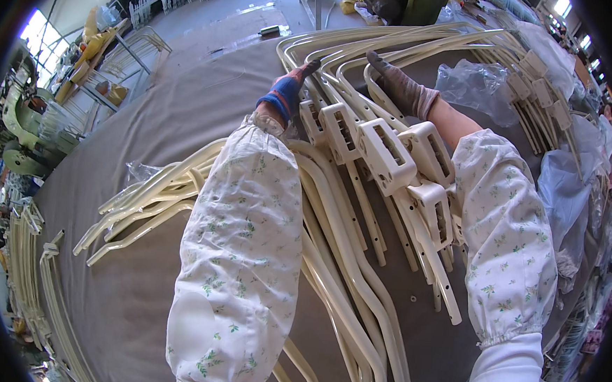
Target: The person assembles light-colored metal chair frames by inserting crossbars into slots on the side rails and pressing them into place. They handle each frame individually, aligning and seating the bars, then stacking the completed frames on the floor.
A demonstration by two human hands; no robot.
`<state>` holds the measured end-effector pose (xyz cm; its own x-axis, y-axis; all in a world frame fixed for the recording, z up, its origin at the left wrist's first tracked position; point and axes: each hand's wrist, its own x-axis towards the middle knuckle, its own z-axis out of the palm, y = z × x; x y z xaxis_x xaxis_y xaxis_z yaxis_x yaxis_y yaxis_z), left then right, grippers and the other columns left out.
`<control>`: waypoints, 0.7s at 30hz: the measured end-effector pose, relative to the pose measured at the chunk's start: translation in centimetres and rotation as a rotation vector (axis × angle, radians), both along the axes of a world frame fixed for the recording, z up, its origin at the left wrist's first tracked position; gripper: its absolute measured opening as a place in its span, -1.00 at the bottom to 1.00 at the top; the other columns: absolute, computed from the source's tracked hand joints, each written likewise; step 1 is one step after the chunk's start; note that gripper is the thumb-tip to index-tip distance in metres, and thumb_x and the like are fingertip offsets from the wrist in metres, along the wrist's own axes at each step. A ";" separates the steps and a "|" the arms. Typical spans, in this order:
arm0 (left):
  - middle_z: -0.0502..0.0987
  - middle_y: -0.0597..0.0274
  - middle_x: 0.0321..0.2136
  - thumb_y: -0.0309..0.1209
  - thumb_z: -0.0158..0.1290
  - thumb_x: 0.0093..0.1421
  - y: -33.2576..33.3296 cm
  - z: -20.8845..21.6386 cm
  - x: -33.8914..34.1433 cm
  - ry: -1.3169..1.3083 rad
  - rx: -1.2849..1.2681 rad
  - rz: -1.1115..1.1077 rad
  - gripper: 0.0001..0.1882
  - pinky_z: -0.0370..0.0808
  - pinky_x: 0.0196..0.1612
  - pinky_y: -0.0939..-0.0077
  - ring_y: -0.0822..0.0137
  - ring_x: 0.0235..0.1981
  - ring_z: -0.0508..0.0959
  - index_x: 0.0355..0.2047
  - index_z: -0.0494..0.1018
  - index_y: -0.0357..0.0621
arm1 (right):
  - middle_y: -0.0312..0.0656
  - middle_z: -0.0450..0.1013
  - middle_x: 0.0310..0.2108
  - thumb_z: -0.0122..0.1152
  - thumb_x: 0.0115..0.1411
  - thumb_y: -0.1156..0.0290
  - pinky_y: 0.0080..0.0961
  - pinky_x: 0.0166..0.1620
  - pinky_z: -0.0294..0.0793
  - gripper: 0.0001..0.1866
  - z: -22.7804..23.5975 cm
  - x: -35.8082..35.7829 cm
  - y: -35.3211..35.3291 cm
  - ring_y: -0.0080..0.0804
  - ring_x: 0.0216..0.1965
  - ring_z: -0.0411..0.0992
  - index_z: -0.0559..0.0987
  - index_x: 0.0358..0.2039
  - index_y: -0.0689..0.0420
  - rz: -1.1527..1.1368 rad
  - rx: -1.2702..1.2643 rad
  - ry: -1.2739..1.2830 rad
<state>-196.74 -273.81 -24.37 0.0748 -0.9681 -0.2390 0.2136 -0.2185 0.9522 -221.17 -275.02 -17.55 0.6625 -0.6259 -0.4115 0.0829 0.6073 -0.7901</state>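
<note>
Several cream-coloured bent metal tubes lie in a nested bundle at the far side of the covered table. My left hand, in a blue and red glove, grips the left bend of the bundle, its fingers partly hidden. My right hand, in a dark brownish glove, holds the inner tubes, with the thumb on top and the other fingers out of sight. Cream plastic brackets with slots sit on the tubes between my forearms. The drilled straight ends of the tubes point toward me.
More bent tubes lie under and beside my left forearm, with another pile to the left. Clear plastic wrap and tubes with brackets lie at the right. A green machine stands far left, beyond the grey-brown cloth.
</note>
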 end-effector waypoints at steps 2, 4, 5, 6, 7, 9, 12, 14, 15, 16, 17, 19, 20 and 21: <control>0.50 0.32 -0.33 -0.21 -0.02 0.13 1.4 1.2 -1.3 -0.034 -0.014 -0.047 -0.68 0.46 -0.42 0.58 0.47 -0.46 0.47 -0.14 0.44 -0.02 | -0.17 0.50 -0.36 -0.04 0.17 0.25 -0.54 -0.28 0.49 -0.74 1.3 1.0 1.9 -0.45 -0.37 0.46 0.50 -0.30 0.15 -0.040 -0.097 0.088; 0.48 0.32 -0.25 -0.23 -0.04 0.15 2.9 3.3 -2.1 0.006 0.117 -0.076 -0.67 0.45 -0.29 0.59 0.48 -0.31 0.47 -0.11 0.43 -0.06 | -0.21 0.50 -0.34 -0.08 0.23 0.28 -0.58 -0.30 0.50 -0.76 2.5 1.3 3.8 -0.49 -0.39 0.47 0.49 -0.28 0.15 -0.081 -0.202 0.180; 0.48 0.33 -0.25 -0.23 -0.04 0.15 3.0 3.5 -2.3 0.073 0.083 -0.106 -0.67 0.45 -0.27 0.58 0.48 -0.29 0.47 -0.11 0.43 -0.07 | -0.21 0.50 -0.34 -0.07 0.22 0.27 -0.58 -0.30 0.50 -0.76 3.2 1.5 4.5 -0.49 -0.39 0.47 0.49 -0.28 0.15 -0.104 -0.270 0.235; 0.49 0.33 -0.25 -0.23 -0.04 0.15 3.1 3.3 -1.7 0.138 0.049 -0.118 -0.67 0.45 -0.24 0.56 0.49 -0.28 0.47 -0.11 0.43 -0.08 | -0.21 0.50 -0.34 -0.07 0.21 0.27 -0.58 -0.30 0.50 -0.75 3.4 2.1 5.2 -0.49 -0.39 0.47 0.49 -0.28 0.15 -0.100 -0.307 0.264; 0.49 0.33 -0.25 -0.23 -0.04 0.15 3.2 3.1 -1.2 0.204 0.015 -0.130 -0.67 0.45 -0.22 0.55 0.49 -0.26 0.47 -0.11 0.43 -0.08 | -0.21 0.50 -0.35 -0.06 0.20 0.26 -0.58 -0.30 0.50 -0.75 3.6 2.7 5.8 -0.49 -0.39 0.47 0.49 -0.28 0.15 -0.097 -0.338 0.286; 0.49 0.31 -0.23 -0.26 -0.05 0.16 4.0 3.5 -2.2 0.221 -0.016 -0.121 -0.67 0.45 -0.20 0.55 0.48 -0.24 0.47 -0.09 0.41 -0.10 | -0.20 0.50 -0.35 -0.04 0.19 0.25 -0.57 -0.30 0.50 -0.75 3.3 2.6 6.1 -0.49 -0.39 0.47 0.49 -0.29 0.15 -0.128 -0.383 0.317; 0.46 0.29 -0.16 -0.32 -0.10 0.20 3.9 4.0 -2.8 0.194 -0.007 -0.079 -0.66 0.43 -0.16 0.58 0.47 -0.18 0.45 -0.04 0.37 -0.13 | -0.19 0.50 -0.36 -0.01 0.16 0.22 -0.57 -0.30 0.49 -0.74 3.5 2.5 7.1 -0.48 -0.38 0.47 0.50 -0.30 0.15 -0.156 -0.423 0.328; 0.44 0.29 -0.14 -0.33 -0.12 0.20 3.6 4.3 -3.8 0.227 0.075 -0.038 -0.66 0.42 -0.15 0.57 0.47 -0.17 0.44 -0.02 0.36 -0.13 | -0.19 0.50 -0.37 0.01 0.15 0.21 -0.56 -0.30 0.49 -0.73 4.8 1.2 8.0 -0.48 -0.38 0.46 0.50 -0.31 0.14 -0.178 -0.431 0.307; 0.45 0.29 -0.16 -0.32 -0.12 0.20 4.0 4.0 -2.5 0.220 0.051 0.002 -0.65 0.43 -0.17 0.56 0.46 -0.20 0.45 -0.03 0.36 -0.13 | -0.19 0.50 -0.37 0.02 0.14 0.20 -0.56 -0.30 0.49 -0.73 5.8 1.4 8.4 -0.47 -0.38 0.46 0.51 -0.31 0.14 -0.152 -0.419 0.273; 0.46 0.29 -0.19 -0.31 -0.11 0.20 4.6 3.8 -0.8 0.211 0.027 0.042 -0.65 0.44 -0.19 0.56 0.45 -0.24 0.47 -0.03 0.37 -0.13 | -0.18 0.50 -0.37 0.03 0.13 0.20 -0.56 -0.30 0.49 -0.72 6.5 2.1 8.9 -0.47 -0.38 0.46 0.51 -0.31 0.14 -0.120 -0.409 0.235; 0.47 0.29 -0.21 -0.30 -0.11 0.19 3.9 4.8 -3.1 0.231 -0.017 -0.010 -0.65 0.45 -0.22 0.56 0.45 -0.27 0.48 -0.03 0.37 -0.13 | -0.18 0.50 -0.38 0.04 0.12 0.19 -0.55 -0.30 0.49 -0.72 8.3 -0.8 10.6 -0.47 -0.38 0.46 0.51 -0.32 0.14 -0.173 -0.411 0.242; 0.51 0.22 -0.35 -0.21 0.12 0.01 4.5 3.9 -2.9 0.420 -0.136 -0.022 -0.60 0.47 -0.32 0.46 0.35 -0.41 0.51 -0.18 0.47 -0.19 | -0.17 0.50 -0.38 0.06 0.11 0.18 -0.55 -0.30 0.49 -0.71 9.1 -2.6 11.1 -0.47 -0.38 0.46 0.51 -0.32 0.14 -0.169 -0.377 0.209; 0.51 0.22 -0.30 -0.25 0.07 0.06 4.9 4.5 -3.1 0.461 -0.171 -0.037 -0.64 0.47 -0.26 0.48 0.37 -0.35 0.51 -0.17 0.47 -0.18 | -0.17 0.50 -0.39 0.07 0.10 0.17 -0.55 -0.30 0.49 -0.70 10.0 -3.5 11.8 -0.47 -0.38 0.46 0.51 -0.32 0.14 -0.169 -0.370 0.205; 0.49 0.20 -0.23 -0.27 0.01 0.11 5.5 4.6 -2.8 0.278 -0.424 -0.039 -0.64 0.43 -0.17 0.50 0.37 -0.26 0.49 -0.13 0.44 -0.20 | -0.17 0.50 -0.39 0.08 0.09 0.16 -0.55 -0.30 0.49 -0.70 10.8 -3.9 12.3 -0.46 -0.38 0.46 0.52 -0.33 0.14 -0.160 -0.360 0.187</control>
<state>-199.50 -268.30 -19.81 0.0258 -0.9851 0.1702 0.4708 0.1621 0.8672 -225.06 -262.76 -6.79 0.4799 -0.8403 -0.2520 -0.0109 0.2816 -0.9595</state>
